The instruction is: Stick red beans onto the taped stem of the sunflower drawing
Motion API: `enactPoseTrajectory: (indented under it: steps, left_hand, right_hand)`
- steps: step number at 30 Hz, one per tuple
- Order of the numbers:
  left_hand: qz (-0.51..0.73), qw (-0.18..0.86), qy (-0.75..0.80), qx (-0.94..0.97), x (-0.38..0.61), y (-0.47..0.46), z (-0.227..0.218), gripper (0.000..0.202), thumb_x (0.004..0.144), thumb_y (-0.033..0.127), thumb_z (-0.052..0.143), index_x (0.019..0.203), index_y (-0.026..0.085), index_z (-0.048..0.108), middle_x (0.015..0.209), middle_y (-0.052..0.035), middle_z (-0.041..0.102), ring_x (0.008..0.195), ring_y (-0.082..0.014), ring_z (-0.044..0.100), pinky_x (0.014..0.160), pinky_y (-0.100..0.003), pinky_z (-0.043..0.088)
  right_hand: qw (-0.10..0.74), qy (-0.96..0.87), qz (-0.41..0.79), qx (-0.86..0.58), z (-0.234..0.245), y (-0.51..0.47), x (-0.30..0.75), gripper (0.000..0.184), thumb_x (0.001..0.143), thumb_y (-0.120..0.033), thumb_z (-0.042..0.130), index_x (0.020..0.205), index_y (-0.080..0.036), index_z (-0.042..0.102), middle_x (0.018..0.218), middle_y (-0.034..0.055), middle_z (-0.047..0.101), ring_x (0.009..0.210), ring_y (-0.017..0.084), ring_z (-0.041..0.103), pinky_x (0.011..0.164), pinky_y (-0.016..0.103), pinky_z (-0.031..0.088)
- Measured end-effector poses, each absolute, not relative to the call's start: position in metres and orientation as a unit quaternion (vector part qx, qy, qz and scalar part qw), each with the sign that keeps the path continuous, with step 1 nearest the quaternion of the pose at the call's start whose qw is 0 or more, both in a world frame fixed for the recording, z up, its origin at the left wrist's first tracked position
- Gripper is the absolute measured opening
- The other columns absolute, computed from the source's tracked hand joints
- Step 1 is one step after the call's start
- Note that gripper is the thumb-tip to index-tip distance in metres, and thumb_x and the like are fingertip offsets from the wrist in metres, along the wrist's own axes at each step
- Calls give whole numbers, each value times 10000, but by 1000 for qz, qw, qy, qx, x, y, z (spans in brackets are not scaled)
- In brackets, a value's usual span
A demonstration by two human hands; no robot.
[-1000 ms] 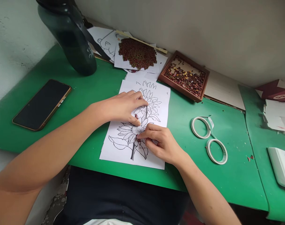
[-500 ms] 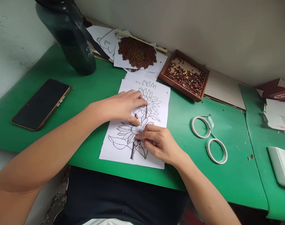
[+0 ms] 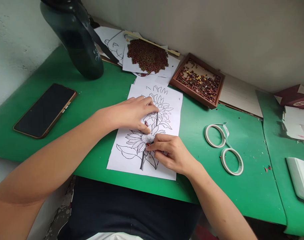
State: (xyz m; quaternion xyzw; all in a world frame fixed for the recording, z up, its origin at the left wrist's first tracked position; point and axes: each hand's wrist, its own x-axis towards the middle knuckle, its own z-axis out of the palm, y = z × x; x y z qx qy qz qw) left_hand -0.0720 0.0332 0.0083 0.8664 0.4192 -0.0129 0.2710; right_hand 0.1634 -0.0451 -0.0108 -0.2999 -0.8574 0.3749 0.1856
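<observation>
A white sheet with a black line drawing of sunflowers [image 3: 167,100] lies on the green table [image 3: 111,90] in front of me. My left hand [image 3: 131,113] rests on the sheet with fingers curled, its thumb and forefinger pinched near a small red seed beside the lower flower's pale centre [image 3: 147,137]. My right hand [image 3: 170,151] is closed in a pinch at the right edge of that centre, on something too small to name.
A wooden tray of mixed seeds [image 3: 218,95] sits at the back, beside a sheet heaped with reddish seeds [image 3: 147,56]. A dark bottle [image 3: 76,40] and a phone [image 3: 44,110] stand left. Two tape rings [image 3: 223,148] lie right, with papers and a white box beyond.
Both hands stay at the flower centre; my right fingertips have shifted only slightly. The view has drifted a little.
</observation>
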Motion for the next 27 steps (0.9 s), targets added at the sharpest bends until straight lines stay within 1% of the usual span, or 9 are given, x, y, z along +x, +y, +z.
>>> enactPoseTrajectory:
  steps: [5, 9, 12, 17, 20, 22, 25, 27]
  left_hand:
    - [-6, 276, 419, 865, -73, 34, 6, 759, 822, 626, 664, 1508, 352, 490, 1485, -76, 487, 1332, -350, 470, 1117, -464, 394]
    - [-4, 279, 420, 864, -73, 34, 5, 778, 811, 644, 666, 1513, 361, 486, 1491, -68, 485, 1334, -350, 470, 1119, -464, 396]
    - [-6, 279, 421, 863, -73, 34, 6, 775, 813, 643, 664, 1513, 363, 485, 1494, -70, 486, 1335, -348, 470, 1113, -462, 399]
    - [-2, 279, 418, 864, -73, 34, 6, 759, 823, 629, 658, 1509, 354, 491, 1490, -76, 488, 1329, -351, 474, 1111, -466, 395]
    - [-6, 278, 421, 863, -73, 34, 6, 769, 821, 632, 662, 1517, 357, 484, 1493, -69, 486, 1335, -350, 470, 1113, -461, 396]
    - [-10, 278, 423, 863, -73, 34, 7, 773, 819, 631, 667, 1517, 355, 485, 1495, -72, 488, 1339, -350, 469, 1112, -457, 399]
    - [-11, 276, 424, 863, -72, 34, 7, 772, 819, 629, 668, 1517, 354, 485, 1495, -76, 491, 1337, -350, 472, 1106, -455, 406]
    - [-8, 275, 422, 864, -72, 34, 7, 775, 821, 634, 667, 1519, 352, 483, 1490, -75, 494, 1329, -349, 480, 1097, -455, 415]
  right_hand:
    - [193, -844, 399, -302, -12, -45, 164, 357, 871, -42, 532, 1032, -195, 813, 856, 30, 677, 680, 134, 593, 638, 270, 473]
    - [231, -819, 422, -312, -14, -44, 166, 402, 843, -21, 513, 1029, -220, 809, 831, 12, 664, 682, 131, 593, 643, 269, 477]
    - [237, -827, 396, -321, -15, -44, 165, 390, 856, -28, 515, 1038, -213, 806, 821, 13, 646, 674, 132, 575, 633, 272, 456]
    - [205, -854, 361, -315, -15, -46, 164, 350, 878, -46, 526, 1040, -194, 800, 819, 19, 633, 628, 119, 532, 598, 266, 422]
    - [224, -853, 355, -310, -14, -46, 165, 364, 877, -48, 514, 1060, -195, 791, 805, 13, 613, 628, 122, 521, 604, 266, 428]
    - [230, -854, 354, -304, -14, -45, 165, 351, 878, -51, 513, 1040, -194, 789, 807, 13, 611, 636, 123, 529, 613, 268, 440]
    - [209, -867, 342, -294, -13, -45, 165, 307, 896, -59, 525, 992, -194, 784, 816, 24, 633, 663, 129, 557, 620, 265, 447]
    - [215, -875, 329, -283, -12, -45, 165, 298, 902, -65, 526, 987, -196, 779, 803, 25, 629, 666, 133, 554, 617, 267, 441]
